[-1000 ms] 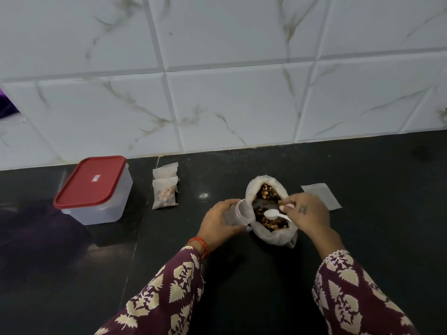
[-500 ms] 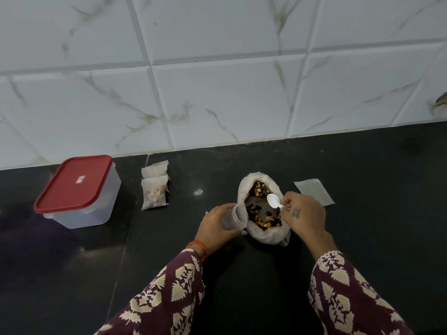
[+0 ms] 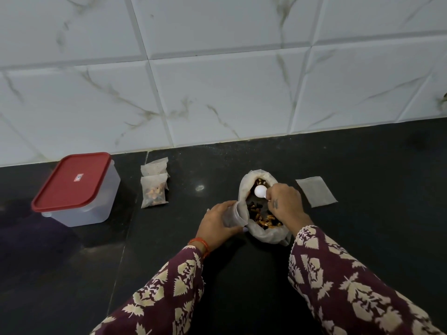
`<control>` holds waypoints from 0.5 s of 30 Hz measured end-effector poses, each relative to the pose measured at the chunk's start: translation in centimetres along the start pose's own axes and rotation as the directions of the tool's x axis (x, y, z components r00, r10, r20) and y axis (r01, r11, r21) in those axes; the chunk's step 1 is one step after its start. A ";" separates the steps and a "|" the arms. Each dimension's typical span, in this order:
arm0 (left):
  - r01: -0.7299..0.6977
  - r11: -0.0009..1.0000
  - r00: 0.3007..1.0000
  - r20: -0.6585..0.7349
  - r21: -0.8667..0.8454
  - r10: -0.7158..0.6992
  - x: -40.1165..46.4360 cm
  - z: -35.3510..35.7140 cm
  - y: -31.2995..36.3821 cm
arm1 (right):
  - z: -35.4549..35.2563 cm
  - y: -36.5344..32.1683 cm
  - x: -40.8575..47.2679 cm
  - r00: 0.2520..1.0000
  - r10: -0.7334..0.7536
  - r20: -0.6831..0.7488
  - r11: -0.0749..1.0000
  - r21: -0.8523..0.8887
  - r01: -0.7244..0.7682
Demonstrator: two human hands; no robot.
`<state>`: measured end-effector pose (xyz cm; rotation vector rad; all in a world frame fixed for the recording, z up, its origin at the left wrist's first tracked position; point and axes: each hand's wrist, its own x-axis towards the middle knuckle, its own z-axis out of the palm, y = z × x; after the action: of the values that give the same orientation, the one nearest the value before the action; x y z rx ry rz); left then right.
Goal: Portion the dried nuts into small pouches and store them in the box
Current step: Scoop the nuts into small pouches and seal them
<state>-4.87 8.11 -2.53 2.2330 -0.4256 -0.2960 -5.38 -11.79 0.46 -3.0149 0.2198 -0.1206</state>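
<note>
A large white bag of mixed dried nuts lies open on the black counter in the middle. My left hand grips a small translucent pouch against the bag's left rim. My right hand pinches the handle of a white spoon, whose bowl hovers over the far part of the bag's opening. Two small pouches lie to the left, the nearer one with nuts inside. A clear plastic box with a red lid stands shut at the far left.
A flat empty pouch lies on the counter right of the bag. The white marble-tiled wall rises directly behind the counter. Dark counter surface stretches toward me between my sleeves.
The spoon has swung from the bag's middle toward its far end, with its bowl now turned up to the camera. My left hand keeps holding the small pouch at the bag's rim.
</note>
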 end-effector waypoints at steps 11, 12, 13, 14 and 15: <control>-0.013 1.000 1.000 0.000 -0.002 0.013 0.0 0.2 -0.2 | -0.8 0.9 0.6 0.988 0.055 -0.147 0.987 0.158 -0.032; -0.016 1.000 1.000 0.000 -0.001 0.016 -0.1 0.2 -0.2 | -0.5 0.8 0.8 0.992 0.048 -0.118 0.991 0.128 -0.033; -0.018 1.000 1.000 0.000 0.001 0.018 0.0 0.2 -0.2 | -0.2 0.8 0.9 0.996 0.042 -0.081 0.994 0.104 -0.033; -0.016 1.000 1.000 0.001 0.004 0.016 0.0 0.2 -0.2 | 0.1 0.7 1.0 0.998 0.037 -0.044 0.995 0.092 -0.033; -0.015 1.000 1.000 0.001 0.006 0.015 0.0 0.2 -0.2 | 0.1 0.7 1.1 0.999 0.034 -0.012 0.995 0.092 -0.033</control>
<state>-4.86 8.09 -2.77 2.2349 -0.4435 -0.2881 -4.33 -12.64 0.31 -2.9182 0.2587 -0.1443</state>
